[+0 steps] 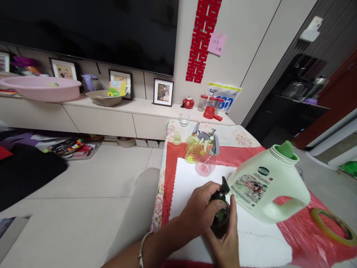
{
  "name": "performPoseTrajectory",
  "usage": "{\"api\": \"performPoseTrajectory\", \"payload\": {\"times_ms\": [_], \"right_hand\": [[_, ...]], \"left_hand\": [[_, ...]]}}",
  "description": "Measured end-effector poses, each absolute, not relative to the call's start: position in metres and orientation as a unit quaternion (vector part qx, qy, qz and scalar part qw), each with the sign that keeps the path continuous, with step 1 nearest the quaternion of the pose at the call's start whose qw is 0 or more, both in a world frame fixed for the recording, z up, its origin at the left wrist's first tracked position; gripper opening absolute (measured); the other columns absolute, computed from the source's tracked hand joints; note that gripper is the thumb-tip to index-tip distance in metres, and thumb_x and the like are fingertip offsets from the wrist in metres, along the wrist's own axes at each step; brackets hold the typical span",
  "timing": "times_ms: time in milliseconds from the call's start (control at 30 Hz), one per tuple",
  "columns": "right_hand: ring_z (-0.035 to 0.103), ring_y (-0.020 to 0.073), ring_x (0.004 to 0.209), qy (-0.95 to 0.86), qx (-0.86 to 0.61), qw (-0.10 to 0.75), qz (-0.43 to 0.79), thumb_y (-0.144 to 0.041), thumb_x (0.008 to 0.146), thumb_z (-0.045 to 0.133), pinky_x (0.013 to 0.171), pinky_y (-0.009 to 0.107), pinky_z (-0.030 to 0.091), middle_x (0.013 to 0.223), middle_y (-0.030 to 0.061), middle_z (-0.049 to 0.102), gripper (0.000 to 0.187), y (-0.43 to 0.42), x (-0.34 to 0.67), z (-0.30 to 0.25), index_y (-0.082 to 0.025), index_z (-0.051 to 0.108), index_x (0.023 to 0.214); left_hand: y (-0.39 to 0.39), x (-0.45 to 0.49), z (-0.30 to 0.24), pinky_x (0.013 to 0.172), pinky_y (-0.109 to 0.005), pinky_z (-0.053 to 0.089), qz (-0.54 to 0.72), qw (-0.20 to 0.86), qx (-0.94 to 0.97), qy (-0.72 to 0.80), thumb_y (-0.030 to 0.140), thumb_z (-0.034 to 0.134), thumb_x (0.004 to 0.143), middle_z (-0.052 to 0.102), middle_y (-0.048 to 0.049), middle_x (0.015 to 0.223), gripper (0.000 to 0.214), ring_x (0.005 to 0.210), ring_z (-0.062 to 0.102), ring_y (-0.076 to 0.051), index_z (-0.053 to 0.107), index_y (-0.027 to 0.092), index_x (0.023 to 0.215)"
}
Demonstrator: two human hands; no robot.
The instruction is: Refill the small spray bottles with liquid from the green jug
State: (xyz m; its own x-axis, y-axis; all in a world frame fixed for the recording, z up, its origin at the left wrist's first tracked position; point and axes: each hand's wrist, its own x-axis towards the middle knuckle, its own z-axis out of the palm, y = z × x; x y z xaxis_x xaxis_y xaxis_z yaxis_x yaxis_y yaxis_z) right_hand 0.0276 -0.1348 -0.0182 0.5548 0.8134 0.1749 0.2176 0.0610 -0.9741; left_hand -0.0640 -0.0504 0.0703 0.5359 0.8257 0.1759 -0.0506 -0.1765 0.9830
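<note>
A dark green pump bottle [222,219] with a black pump head [224,186] stands between my hands, over a white cloth [251,242]. My left hand [199,208], a bracelet on its wrist, is wrapped around the neck just under the pump. Cupped around the lower body from the right is my right hand [230,238]. The bottle's lower part is partly hidden by my fingers. Right of it stands a large pale green detergent jug [273,186], uncapped, with something green sticking in its mouth. Beyond are spray bottles, one with pink liquid [205,165], another yellowish [191,153].
A pale cap [176,139] and a glass cup [184,119] sit on the table's far left. A roll of tape [333,227] lies on the red sheet [304,230] at right. Behind, a low cabinet [108,123] bears a pink basin [41,89], picture frames and red items.
</note>
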Motion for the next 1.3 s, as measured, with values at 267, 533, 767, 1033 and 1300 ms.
{"api": "performPoseTrajectory", "payload": {"times_ms": [267,533,767,1033,1300], "right_hand": [[0.042,0.0328,0.138,-0.414,-0.635,0.608,0.237,-0.053,0.078,0.073,0.112,0.046,0.041,0.152,0.0174,0.038,0.108,-0.134,0.031,-0.023,-0.019,0.014,0.161],[0.044,0.0327,0.137,-0.379,-0.641,0.613,0.264,-0.052,0.073,0.077,0.113,0.048,0.039,0.152,0.0161,0.039,0.111,-0.132,0.028,-0.018,-0.022,0.016,0.161],[0.041,0.0327,0.14,-0.371,-0.637,0.611,0.287,-0.052,0.073,0.077,0.117,0.051,0.033,0.154,0.0141,0.036,0.109,-0.134,0.028,-0.014,-0.023,0.018,0.16],[0.037,0.0314,0.143,-0.399,-0.625,0.613,0.274,-0.049,0.075,0.075,0.12,0.052,0.029,0.156,0.0138,0.034,0.105,-0.133,0.029,-0.015,-0.021,0.019,0.16],[0.041,0.0334,0.14,-0.373,-0.627,0.623,0.282,-0.05,0.072,0.078,0.117,0.053,0.032,0.154,0.0155,0.036,0.108,-0.133,0.027,-0.015,-0.022,0.021,0.16]], "left_hand": [[-0.05,-0.061,0.072,0.08,-0.029,0.045,0.405,0.578,0.645,0.293,0.016,0.062,0.07,0.065,-0.0007,0.083,0.016,0.083,0.058,-0.018,0.068,0.019,0.084],[-0.049,-0.057,0.065,0.081,-0.028,0.045,0.441,0.598,0.597,0.302,0.013,0.069,0.066,0.066,-0.0001,0.086,0.019,0.084,0.06,-0.017,0.071,0.02,0.083],[-0.042,-0.062,0.061,0.089,-0.032,0.048,0.426,0.597,0.615,0.289,0.02,0.071,0.07,0.07,-0.0046,0.097,0.021,0.094,0.063,-0.021,0.073,0.018,0.091],[-0.031,-0.082,0.06,0.098,-0.036,0.047,0.299,0.69,0.623,0.217,0.021,0.059,0.083,0.07,-0.0054,0.114,0.034,0.11,0.063,-0.023,0.068,0.019,0.115],[-0.035,-0.065,0.052,0.082,-0.031,0.049,0.362,0.737,0.522,0.228,0.015,0.072,0.066,0.069,-0.0032,0.093,0.035,0.09,0.064,-0.018,0.064,0.018,0.1]]}}
